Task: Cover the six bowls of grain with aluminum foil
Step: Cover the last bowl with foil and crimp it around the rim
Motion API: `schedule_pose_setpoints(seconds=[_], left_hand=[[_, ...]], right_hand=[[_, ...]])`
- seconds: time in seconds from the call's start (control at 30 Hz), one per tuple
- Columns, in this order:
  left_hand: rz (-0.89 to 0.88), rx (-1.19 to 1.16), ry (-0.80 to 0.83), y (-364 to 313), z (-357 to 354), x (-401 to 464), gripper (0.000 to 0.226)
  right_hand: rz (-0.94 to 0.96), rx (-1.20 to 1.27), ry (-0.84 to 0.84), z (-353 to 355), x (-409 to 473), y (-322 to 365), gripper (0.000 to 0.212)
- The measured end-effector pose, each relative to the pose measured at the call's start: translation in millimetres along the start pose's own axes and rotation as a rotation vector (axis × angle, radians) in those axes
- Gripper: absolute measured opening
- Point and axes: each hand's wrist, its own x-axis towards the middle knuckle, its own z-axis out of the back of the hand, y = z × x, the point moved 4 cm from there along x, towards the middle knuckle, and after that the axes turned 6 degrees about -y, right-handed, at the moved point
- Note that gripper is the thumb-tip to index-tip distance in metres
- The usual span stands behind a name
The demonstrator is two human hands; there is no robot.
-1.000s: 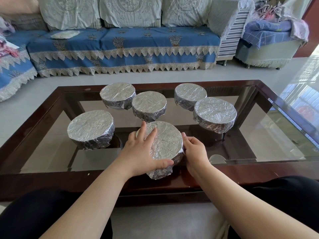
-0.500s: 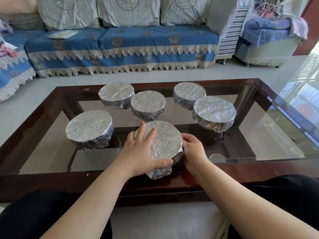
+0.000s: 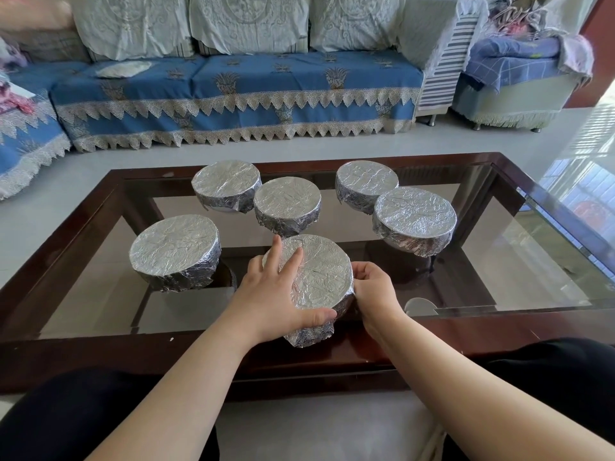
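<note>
Several bowls stand on the glass table, each wrapped over the top in crinkled aluminum foil. The nearest foil-covered bowl sits at the front edge. My left hand rests on its left half, fingers straight on the foil top and thumb lying along the near rim. My right hand is at its right side, fingers curled in and pinching the foil at the rim. The other covered bowls are at the left, back left, middle, back right and right.
The dark wooden frame borders the glass table top. A small white round object shows near the front right of the glass. A blue sofa and an armchair stand beyond the table. My dark-clothed knees flank the front edge.
My right hand has gone from lying alongside the nearest bowl to curling its fingers onto the foil at the right rim. My left hand stays on top.
</note>
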Motion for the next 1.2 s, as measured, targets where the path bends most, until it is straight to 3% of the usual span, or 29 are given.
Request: schedule_pose_setpoints(seconds=[0.13, 0.3, 0.47, 0.57, 0.73, 0.8, 0.9, 1.2], left_hand=[[0.011, -0.006, -0.006, -1.7, 0.3, -0.8, 0.125], [0.066, 0.010, -0.033, -8.6, -0.2, -3.0, 0.124], [0.152, -0.028, -0.043, -21.3, -1.8, -9.8, 0.128], [0.169, -0.091, -0.056, -17.3, 0.3, -12.1, 0.129], [0.041, 0.082, -0.164, -6.8, 3.4, -4.6, 0.133], [-0.075, 0.093, -0.166, -5.4, 4.0, -0.8, 0.135], [-0.183, 0.073, -0.136, -3.7, 4.4, 1.0, 0.133], [-0.123, 0.007, -0.089, -2.2, 2.1, -2.1, 0.132]], right_hand=[[0.020, -0.080, -0.059, 5.4, 3.4, 0.7, 0.003], [0.026, 0.014, -0.052, 11.7, -6.3, 14.6, 0.030], [0.318, -0.473, 0.024, 9.5, -27.4, 31.4, 0.023], [0.335, -0.508, 0.043, 8.6, -25.2, 28.6, 0.027], [0.463, -0.536, 0.057, 6.1, -19.9, 32.0, 0.019], [0.469, -0.524, 0.078, 5.9, -22.2, 34.2, 0.011], [0.446, -0.497, 0.105, 7.3, -21.4, 34.8, 0.019], [0.225, -0.010, 0.029, 7.5, -26.6, 2.5, 0.021]])
